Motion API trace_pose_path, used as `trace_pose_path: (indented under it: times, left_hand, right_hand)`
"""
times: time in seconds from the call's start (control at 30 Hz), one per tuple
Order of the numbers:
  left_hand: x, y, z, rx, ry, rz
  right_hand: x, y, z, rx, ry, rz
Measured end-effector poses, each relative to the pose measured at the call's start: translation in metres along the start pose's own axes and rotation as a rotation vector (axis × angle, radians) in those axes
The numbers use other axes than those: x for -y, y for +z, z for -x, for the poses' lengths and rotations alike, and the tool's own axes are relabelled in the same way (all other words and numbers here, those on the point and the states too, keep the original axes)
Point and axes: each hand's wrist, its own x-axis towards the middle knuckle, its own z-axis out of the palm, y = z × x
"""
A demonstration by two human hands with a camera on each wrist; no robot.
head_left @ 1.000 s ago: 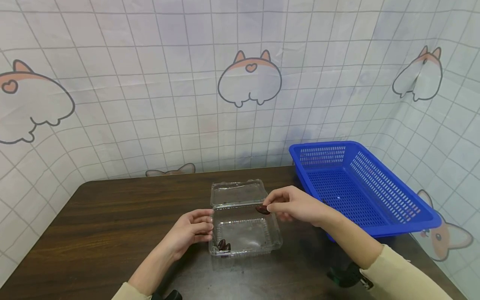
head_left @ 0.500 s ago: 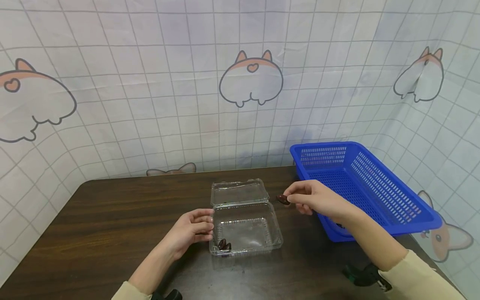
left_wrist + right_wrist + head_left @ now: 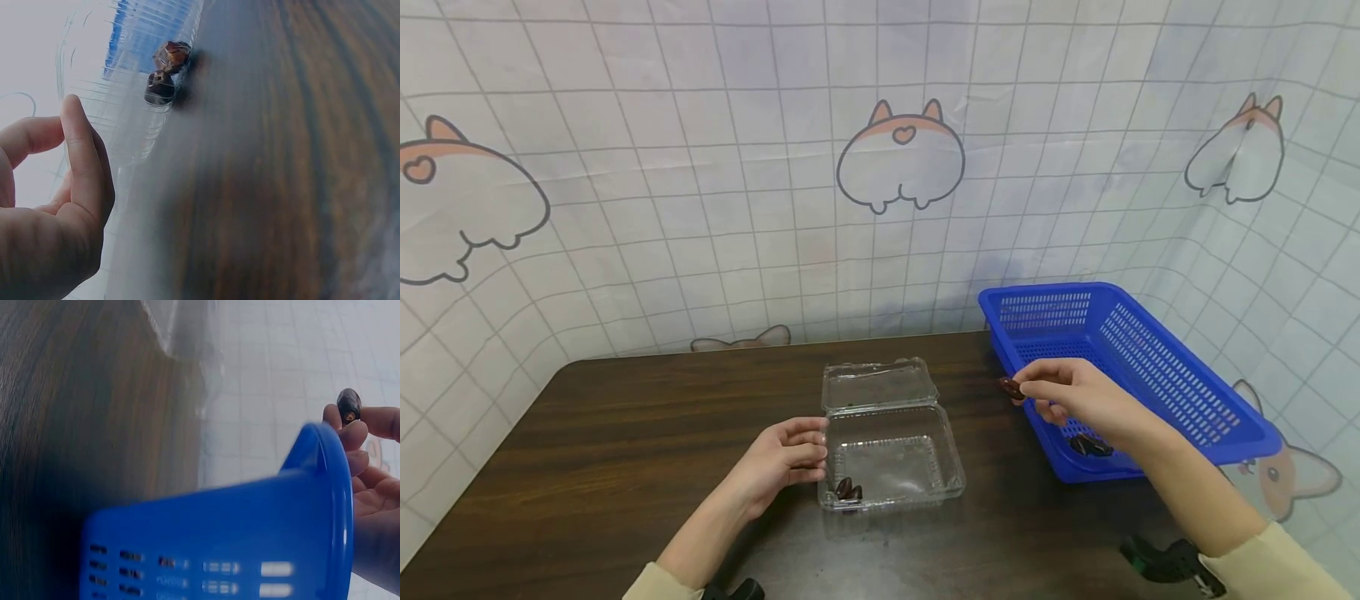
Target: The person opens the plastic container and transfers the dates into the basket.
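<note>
My right hand (image 3: 1071, 398) pinches a dark brown date (image 3: 1011, 388) between thumb and fingertips, over the left rim of the blue basket (image 3: 1176, 379). In the right wrist view, the held date (image 3: 349, 405) shows beyond the basket's rim. My left hand (image 3: 790, 454) grips the left edge of the clear plastic clamshell box (image 3: 891, 467), whose lid lies folded back. A few dates (image 3: 847, 490) lie in the box's near left corner; the left wrist view shows dates (image 3: 160, 89) through its wall. Other dates (image 3: 1090, 446) lie inside the basket, beneath my right wrist.
The dark wooden table (image 3: 647, 433) carries the box in the middle and the basket at the right. A white grid-patterned cloth (image 3: 737, 208) with cartoon animals hangs behind and along the right side.
My right hand has carried the date rightward from over the clamshell box to the basket's left rim. Dates in the basket have come into view. The left hand has stayed at the box.
</note>
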Motion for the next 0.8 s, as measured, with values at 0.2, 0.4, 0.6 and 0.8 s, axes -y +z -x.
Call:
trace_pose_path:
  times: [0.2,0.4,0.6,0.8]
  left_hand:
    - [0.0,0.0,0.0,-0.002,-0.001,-0.003]
    - [0.0,0.0,0.001,-0.001,0.0,0.0]
    - [0.0,0.0,0.001,0.0,-0.001,-0.001]
    - [0.0,0.0,0.001,0.0,-0.001,-0.001]
  right_hand:
    - [-0.008,-0.013,0.005,-0.046,-0.004,-0.02]
    - [-0.021,-0.024,0.011,-0.087,0.018,-0.016]
    - [-0.032,-0.032,0.016,-0.107,0.025,-0.009]
    - [-0.039,-0.036,0.019,-0.111,0.032,0.001]
